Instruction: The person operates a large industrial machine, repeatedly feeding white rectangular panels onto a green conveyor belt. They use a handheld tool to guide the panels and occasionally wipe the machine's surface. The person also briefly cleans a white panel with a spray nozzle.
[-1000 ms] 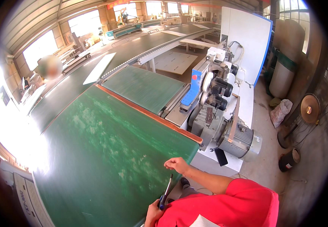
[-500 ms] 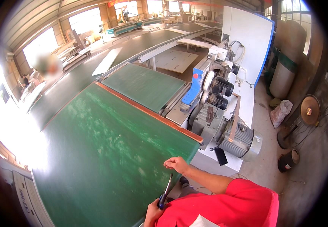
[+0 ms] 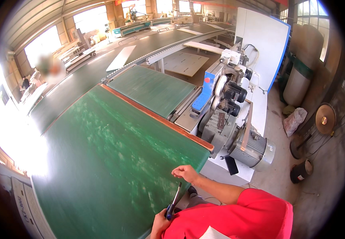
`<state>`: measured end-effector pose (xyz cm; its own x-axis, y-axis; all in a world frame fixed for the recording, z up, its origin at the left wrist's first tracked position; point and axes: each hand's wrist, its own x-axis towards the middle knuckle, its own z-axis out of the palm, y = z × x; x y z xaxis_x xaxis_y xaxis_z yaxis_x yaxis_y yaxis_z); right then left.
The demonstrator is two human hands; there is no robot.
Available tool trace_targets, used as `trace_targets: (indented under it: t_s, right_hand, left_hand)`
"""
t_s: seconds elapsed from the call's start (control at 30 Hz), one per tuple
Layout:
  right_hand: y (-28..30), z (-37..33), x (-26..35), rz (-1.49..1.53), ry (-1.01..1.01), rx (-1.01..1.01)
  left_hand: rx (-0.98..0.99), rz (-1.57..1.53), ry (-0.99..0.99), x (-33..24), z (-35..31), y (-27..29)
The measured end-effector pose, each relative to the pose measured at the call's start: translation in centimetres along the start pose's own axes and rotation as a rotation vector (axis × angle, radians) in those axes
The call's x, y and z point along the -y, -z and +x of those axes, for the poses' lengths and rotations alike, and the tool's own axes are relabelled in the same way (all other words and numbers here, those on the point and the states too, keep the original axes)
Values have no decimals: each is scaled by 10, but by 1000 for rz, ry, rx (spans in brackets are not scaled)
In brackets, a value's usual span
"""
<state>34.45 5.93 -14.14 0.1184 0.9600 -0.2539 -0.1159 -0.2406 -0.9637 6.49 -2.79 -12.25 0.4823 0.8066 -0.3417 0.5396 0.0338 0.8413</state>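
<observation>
My left hand [image 3: 160,223] is at the lower edge of the view, by the near edge of a wide green conveyor belt [image 3: 96,159]. It is closed round the dark blue and black handle of a slim hand tool [image 3: 171,210]. The tool's thin silver shaft points up and away, ending in a black tip just below my right hand [image 3: 185,173]. That hand hovers at the belt's near right edge, fingers curled together, with nothing visible in them. Pale dusty streaks mark the green surface.
An orange-brown strip [image 3: 156,116] borders a second green belt [image 3: 152,88]. On the right stand a machine with a large grey motor [image 3: 252,149] and a black phone-like object [image 3: 231,165]. A white board [image 3: 121,58] lies on the far conveyor. A black bucket [image 3: 301,171] stands on the floor.
The white board on the far conveyor has shifted to the right and slightly farther away. Both my hands and the tool stay nearly in place.
</observation>
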Motion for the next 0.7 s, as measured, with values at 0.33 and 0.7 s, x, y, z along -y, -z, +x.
trace_targets:
  t_s: [0.33,0.7]
  right_hand:
    - [-4,5,3,7,17,11]
    - [-4,10,14,-16,35,23]
  left_hand:
    - [31,34,51,0,4,5]
    - [3,-4,-3,-10,6,6]
